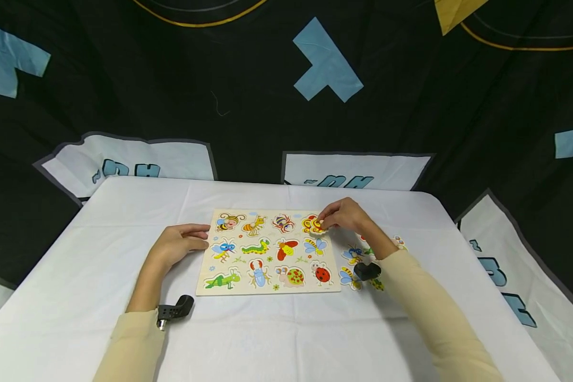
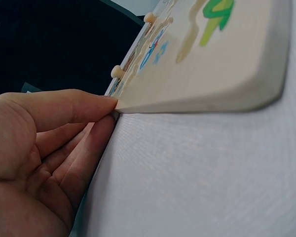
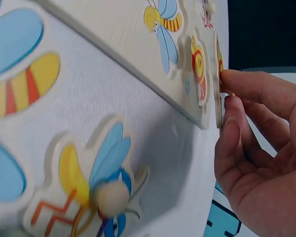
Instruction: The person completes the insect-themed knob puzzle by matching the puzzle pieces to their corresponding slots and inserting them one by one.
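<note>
A light wooden peg puzzle board [image 1: 267, 290] with printed insect shapes lies flat on the white cloth. My left hand [image 1: 179, 244] rests beside its left edge; in the left wrist view the fingertips touch the board's side near a corner. At the far right corner, my right hand [image 1: 346, 214] pinches a red-and-yellow butterfly piece [image 3: 218, 96] between thumb and fingers. That piece is seen nearly edge-on in the right wrist view, close to the printed butterfly picture [image 3: 199, 64] on the board. Wooden knobs [image 2: 117, 71] stand up on the board's left side.
Several loose insect pieces lie right of the board, partly hidden under my right forearm; one blue-winged piece [image 3: 111, 168] has a round knob. White cloth [image 1: 248, 339] covers the table. A black curtain [image 1: 248, 106] with blue shapes hangs behind it.
</note>
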{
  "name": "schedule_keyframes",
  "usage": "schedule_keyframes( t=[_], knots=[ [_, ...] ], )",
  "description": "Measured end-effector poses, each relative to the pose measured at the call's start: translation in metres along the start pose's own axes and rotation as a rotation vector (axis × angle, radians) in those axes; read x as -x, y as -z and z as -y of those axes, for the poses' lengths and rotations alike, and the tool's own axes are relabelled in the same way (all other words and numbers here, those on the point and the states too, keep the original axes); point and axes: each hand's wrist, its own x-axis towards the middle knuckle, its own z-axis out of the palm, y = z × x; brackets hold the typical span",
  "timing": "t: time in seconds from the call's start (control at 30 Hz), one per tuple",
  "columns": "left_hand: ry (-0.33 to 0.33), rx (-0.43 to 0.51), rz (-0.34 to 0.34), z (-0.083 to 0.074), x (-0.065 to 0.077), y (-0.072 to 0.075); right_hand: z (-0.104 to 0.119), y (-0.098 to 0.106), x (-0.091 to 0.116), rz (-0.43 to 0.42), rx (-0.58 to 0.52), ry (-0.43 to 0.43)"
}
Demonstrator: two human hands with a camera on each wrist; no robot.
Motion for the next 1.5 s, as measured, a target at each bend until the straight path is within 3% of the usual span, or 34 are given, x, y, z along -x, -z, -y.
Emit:
schedule_keyframes(
  t=[0.57,1.5],
  knots=[
    [0.005,0.002,0.004,0.0,0.0,0.001,0.008,-0.025,-0.015,-0.08,0.003,-0.039],
    [0.015,0.003,-0.006,0.0,-0.001,0.0,0.003,-0.03,-0.021,-0.08,-0.027,-0.099]
  ],
)
